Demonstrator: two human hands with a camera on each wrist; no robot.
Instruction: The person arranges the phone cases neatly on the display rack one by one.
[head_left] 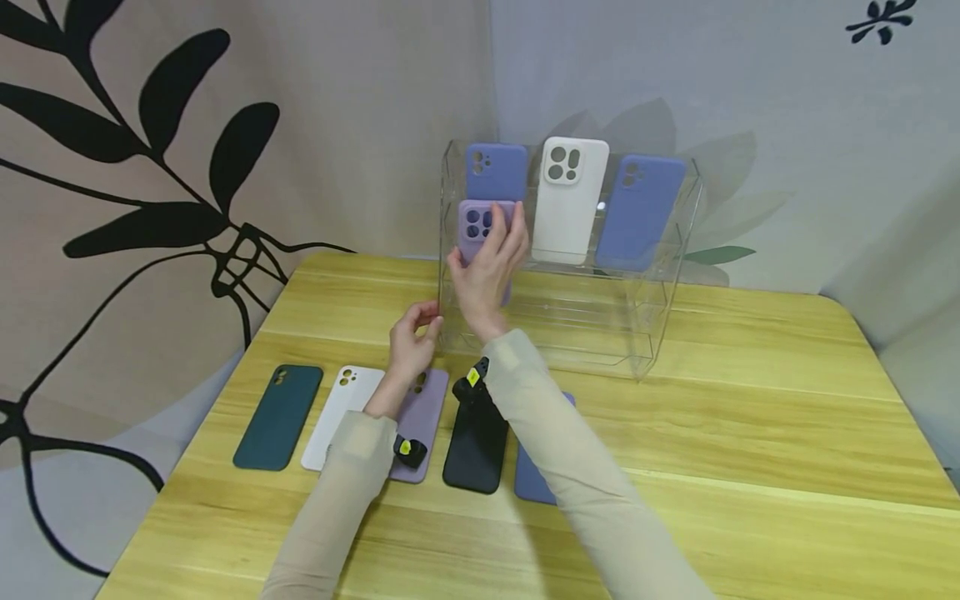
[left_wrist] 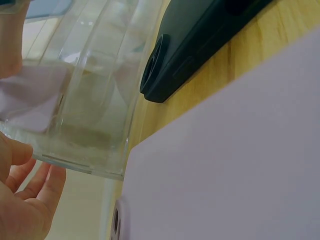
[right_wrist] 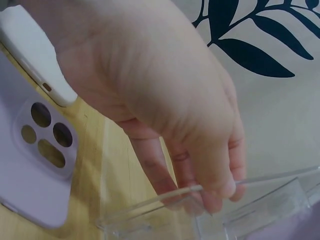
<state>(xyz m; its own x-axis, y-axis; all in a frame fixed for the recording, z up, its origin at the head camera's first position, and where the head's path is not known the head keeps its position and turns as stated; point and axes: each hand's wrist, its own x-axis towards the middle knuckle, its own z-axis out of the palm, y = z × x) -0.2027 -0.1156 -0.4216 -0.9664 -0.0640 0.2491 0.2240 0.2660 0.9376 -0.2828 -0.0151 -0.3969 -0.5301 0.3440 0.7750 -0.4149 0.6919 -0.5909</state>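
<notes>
A clear acrylic display stand (head_left: 577, 342) stands at the table's back. My right hand (head_left: 491, 279) grips a lilac phone case (head_left: 471, 242) by its sides, at the stand's left, in front of a blue phone case (head_left: 498, 167). The case's lower part shows through the clear plastic in the left wrist view. My left hand (head_left: 411, 346) pinches the stand's left side edge between thumb and fingers. In the right wrist view the left hand (right_wrist: 190, 125) fills the middle, its fingertips at the clear rim (right_wrist: 165, 197).
A white phone case (head_left: 562, 208) and another blue one (head_left: 641, 217) lean on the upper tier. On the table lie a dark green case (head_left: 277, 417), a white one (head_left: 341, 417), a lilac one (head_left: 427, 417), a black one (head_left: 476, 450) and a blue one (head_left: 528, 479), partly under the right sleeve.
</notes>
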